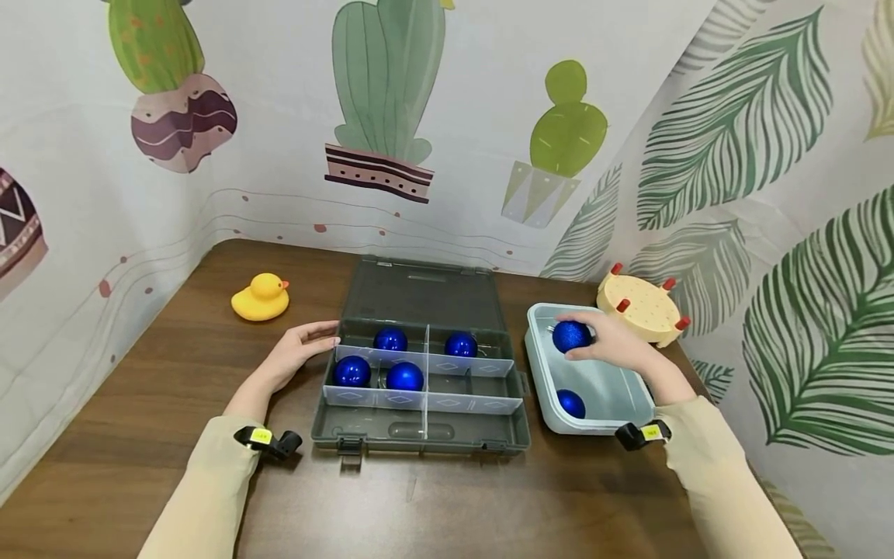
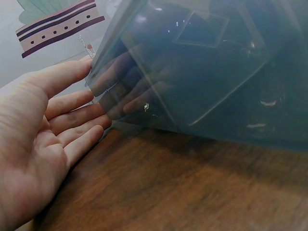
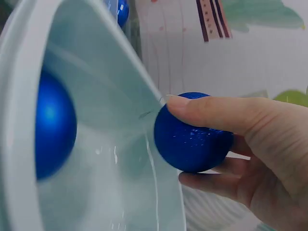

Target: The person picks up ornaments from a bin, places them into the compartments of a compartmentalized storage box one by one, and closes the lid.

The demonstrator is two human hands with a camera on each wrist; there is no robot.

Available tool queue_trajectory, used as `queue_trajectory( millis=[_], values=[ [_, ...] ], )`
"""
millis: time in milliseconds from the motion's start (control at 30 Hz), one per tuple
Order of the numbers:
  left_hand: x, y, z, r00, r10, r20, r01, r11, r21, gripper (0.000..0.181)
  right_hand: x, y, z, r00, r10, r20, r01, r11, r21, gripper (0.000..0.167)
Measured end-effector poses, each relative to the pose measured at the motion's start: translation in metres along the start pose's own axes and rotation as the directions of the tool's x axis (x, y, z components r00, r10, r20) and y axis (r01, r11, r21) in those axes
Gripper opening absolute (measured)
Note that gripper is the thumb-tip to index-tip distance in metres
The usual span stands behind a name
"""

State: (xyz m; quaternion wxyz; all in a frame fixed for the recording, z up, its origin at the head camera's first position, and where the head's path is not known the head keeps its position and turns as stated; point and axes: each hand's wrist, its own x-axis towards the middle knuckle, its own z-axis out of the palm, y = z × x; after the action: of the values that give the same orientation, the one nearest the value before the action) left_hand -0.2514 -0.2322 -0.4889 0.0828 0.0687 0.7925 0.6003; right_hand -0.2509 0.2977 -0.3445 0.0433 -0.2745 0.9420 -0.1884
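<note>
My right hand pinches a glittery blue ball between thumb and fingers over the pale blue tub; the right wrist view shows the ball near the tub's edge. Another blue ball lies in the tub. With fingers extended, my left hand touches the left side of the grey divided box; in the left wrist view the hand is against its clear wall. The box, lid folded back, holds blue balls in its back row, one left, one right, and two in the middle-left compartment.
A yellow rubber duck sits at the back left of the wooden table. Behind the tub, a round cream object with red-tipped pegs leans beside the patterned cloth. The box's lid extends towards the back.
</note>
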Motion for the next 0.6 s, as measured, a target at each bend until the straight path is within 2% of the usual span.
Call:
queue_trajectory(
  millis=[100,233,433,600],
  values=[
    [0.000,0.000,0.000,1.000,-0.002,0.001,0.002,1.000,0.007,0.061,0.009,-0.013,0.003,0.998,-0.045,-0.043,0.044,0.999,-0.025,0.062],
    [-0.001,0.000,-0.001,1.000,0.003,0.005,-0.003,1.000,0.004,0.060,0.022,-0.033,0.010,0.994,-0.098,-0.047,0.098,0.995,-0.004,0.060],
    [-0.003,0.001,0.000,1.000,0.015,0.009,-0.015,0.999,-0.030,0.059,0.038,-0.064,0.021,0.991,-0.133,0.011,0.132,0.990,0.055,0.062],
    [-0.001,0.002,0.002,1.000,0.025,0.008,-0.024,0.998,-0.051,0.058,0.046,-0.082,0.027,0.980,-0.196,0.044,0.194,0.980,0.044,0.061]
  ],
)
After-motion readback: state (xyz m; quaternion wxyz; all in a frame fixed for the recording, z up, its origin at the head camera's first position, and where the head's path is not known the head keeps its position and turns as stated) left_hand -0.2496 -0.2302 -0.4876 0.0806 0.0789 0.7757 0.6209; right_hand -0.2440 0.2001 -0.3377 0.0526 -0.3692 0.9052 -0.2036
